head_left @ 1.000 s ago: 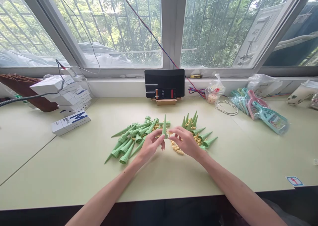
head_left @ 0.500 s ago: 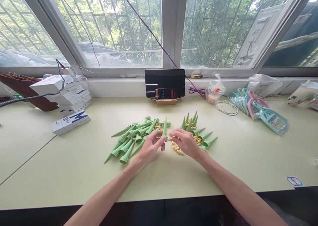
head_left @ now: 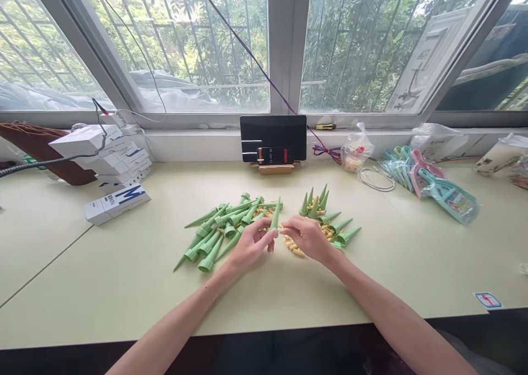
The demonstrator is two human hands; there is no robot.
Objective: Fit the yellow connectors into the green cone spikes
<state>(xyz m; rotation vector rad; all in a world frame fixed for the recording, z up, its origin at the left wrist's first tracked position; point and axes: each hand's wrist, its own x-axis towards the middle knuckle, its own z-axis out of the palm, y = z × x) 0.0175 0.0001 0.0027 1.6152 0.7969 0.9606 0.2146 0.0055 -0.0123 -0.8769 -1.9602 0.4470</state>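
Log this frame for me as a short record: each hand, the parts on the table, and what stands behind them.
Left hand: holding a green cone, tip up
Right hand: fingertips by the cone's lower end; any small piece in them is too small to tell
Left pile: jumbled green cones
Right group: green cones, some upright, some lying
Yellow pieces: loose beside the right hand
Behind: phone before a dark screen

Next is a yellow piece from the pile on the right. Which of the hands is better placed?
Right, I'd judge: the right hand is beside those yellow pieces, while the left hand is farther off and holds a green cone. Whether the right pinches something is too small to tell.
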